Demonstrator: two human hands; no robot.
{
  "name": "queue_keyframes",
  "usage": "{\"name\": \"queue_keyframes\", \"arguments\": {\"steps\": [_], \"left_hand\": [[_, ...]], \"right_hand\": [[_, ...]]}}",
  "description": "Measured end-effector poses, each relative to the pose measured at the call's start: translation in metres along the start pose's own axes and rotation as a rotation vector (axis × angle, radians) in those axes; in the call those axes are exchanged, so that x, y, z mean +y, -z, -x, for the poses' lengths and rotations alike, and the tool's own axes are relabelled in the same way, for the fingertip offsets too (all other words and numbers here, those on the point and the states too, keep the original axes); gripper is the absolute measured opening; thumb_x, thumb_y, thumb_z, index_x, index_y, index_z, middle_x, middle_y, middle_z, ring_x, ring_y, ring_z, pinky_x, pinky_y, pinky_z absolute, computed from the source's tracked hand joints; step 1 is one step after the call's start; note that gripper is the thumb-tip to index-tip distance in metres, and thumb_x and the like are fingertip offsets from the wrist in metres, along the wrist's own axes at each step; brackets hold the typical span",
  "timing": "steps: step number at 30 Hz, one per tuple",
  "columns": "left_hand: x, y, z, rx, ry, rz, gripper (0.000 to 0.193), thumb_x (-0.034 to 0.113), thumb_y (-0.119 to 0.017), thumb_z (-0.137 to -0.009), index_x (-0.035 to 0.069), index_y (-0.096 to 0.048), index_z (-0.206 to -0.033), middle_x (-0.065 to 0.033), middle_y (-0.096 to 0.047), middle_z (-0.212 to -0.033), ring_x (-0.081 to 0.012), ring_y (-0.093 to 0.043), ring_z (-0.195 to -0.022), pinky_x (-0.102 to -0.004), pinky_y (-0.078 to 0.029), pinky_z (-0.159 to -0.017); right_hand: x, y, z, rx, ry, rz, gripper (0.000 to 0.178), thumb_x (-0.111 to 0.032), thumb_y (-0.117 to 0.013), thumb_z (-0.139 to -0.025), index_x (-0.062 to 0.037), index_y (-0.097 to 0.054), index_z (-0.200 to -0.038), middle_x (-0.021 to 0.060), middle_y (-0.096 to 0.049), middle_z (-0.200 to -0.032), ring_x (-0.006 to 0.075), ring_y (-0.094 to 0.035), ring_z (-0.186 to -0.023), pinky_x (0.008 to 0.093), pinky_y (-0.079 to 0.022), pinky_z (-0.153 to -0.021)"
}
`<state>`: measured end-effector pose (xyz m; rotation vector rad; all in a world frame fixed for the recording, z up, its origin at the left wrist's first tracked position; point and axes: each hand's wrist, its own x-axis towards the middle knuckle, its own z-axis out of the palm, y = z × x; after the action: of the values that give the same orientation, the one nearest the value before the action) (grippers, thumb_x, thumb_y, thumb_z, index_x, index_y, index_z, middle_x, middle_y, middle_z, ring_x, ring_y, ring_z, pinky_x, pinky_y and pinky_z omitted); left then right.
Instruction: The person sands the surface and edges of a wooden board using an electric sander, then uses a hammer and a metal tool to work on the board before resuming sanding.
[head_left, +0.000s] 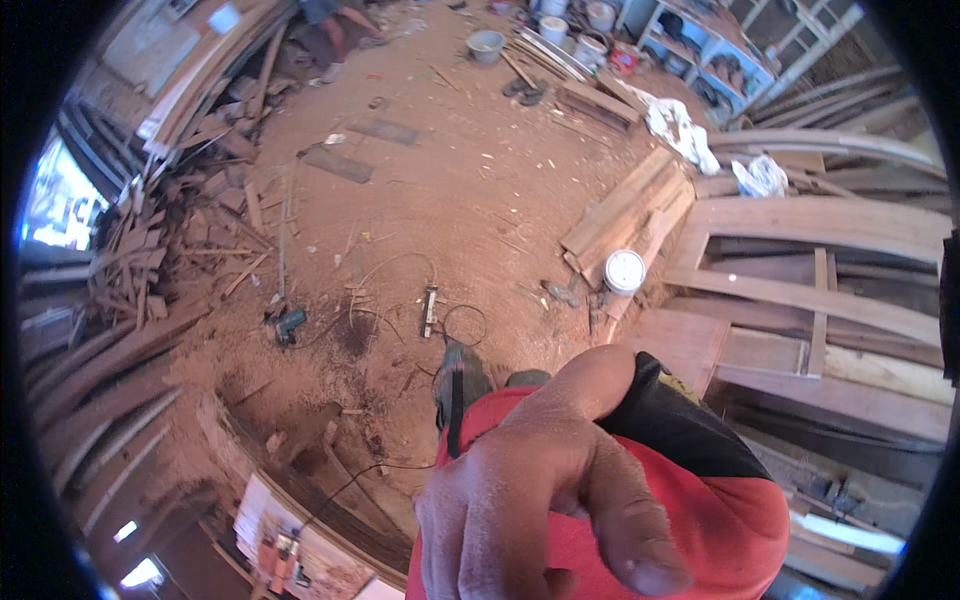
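Observation:
My right hand [510, 490] is raised close up at the lower middle, its back turned up and its fingers pointing down toward me. A thick digit at its right side stands apart from the rest, and nothing shows in the hand. The other fingertips run off the lower edge. Pale dust coats the skin. Behind the hand are my red shirt [700, 530] and its black sleeve panel [690, 430]. Beyond my shoe [460, 385] lies a power strip [430, 311] with cords on the dusty floor. My left hand does not show.
A green power tool [288, 326] lies to the left near heaps of wood scraps [140, 255]. At right, a white-lidded bucket [624, 271] stands by stacked boards [630, 205] and a wooden frame [820, 290]. A person's legs [333, 35] show at the far left.

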<state>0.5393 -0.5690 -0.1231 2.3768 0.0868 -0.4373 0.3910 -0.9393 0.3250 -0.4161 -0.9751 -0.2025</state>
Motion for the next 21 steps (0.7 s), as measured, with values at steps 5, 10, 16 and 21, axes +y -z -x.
{"name": "queue_keyframes", "arguments": {"steps": [5, 10, 16, 21], "left_hand": [[0.076, -0.080, -0.078, -0.186, -0.088, -0.122, 0.040, 0.035, -0.058, -0.096, -0.005, -0.064, -0.100, -0.0167, -0.062, -0.083, -0.0242, -0.056, -0.075, -0.0410, -0.047, -0.067], [0.153, -0.179, -0.176, -0.344, -0.224, -0.269, 0.037, 0.032, -0.058, -0.096, -0.005, -0.064, -0.096, -0.0161, -0.062, -0.077, -0.0235, -0.055, -0.070, -0.0409, -0.046, -0.064], [0.351, -0.307, -0.324, -0.379, -0.615, -0.291, 0.034, 0.028, -0.059, -0.096, -0.005, -0.065, -0.091, -0.0153, -0.061, -0.071, -0.0226, -0.054, -0.065, -0.0408, -0.046, -0.061], [0.633, -0.427, -0.341, -0.455, -0.613, -0.487, 0.056, 0.052, -0.058, -0.097, -0.002, -0.071, -0.092, -0.0145, -0.066, -0.072, -0.0180, -0.058, -0.065, -0.0396, -0.043, -0.058]], "right_hand": [[-0.073, 0.060, 0.001, 0.031, 0.252, 0.128, 0.056, -0.041, -0.074, -0.090, 0.0114, -0.062, -0.107, 0.0145, -0.066, -0.095, 0.0121, -0.050, -0.056, 0.0246, -0.041, -0.048], [-0.187, 0.153, -0.009, -0.013, 0.317, 0.497, 0.051, -0.043, -0.067, -0.094, 0.0063, -0.061, -0.107, 0.0087, -0.060, -0.086, 0.0161, -0.055, -0.064, 0.0273, -0.044, -0.055], [-0.310, 0.299, 0.079, 1.115, 0.079, 0.779, 0.054, -0.055, -0.052, -0.100, -0.0029, -0.055, -0.112, -0.0004, -0.049, -0.077, 0.0124, -0.053, -0.069, 0.0278, -0.045, -0.059], [-0.353, 0.391, 0.334, 2.256, -0.102, 1.034, 0.027, -0.033, -0.056, -0.102, -0.0066, -0.062, -0.103, -0.0032, -0.054, -0.080, 0.0075, -0.050, -0.070, 0.0238, -0.041, -0.058]]}}
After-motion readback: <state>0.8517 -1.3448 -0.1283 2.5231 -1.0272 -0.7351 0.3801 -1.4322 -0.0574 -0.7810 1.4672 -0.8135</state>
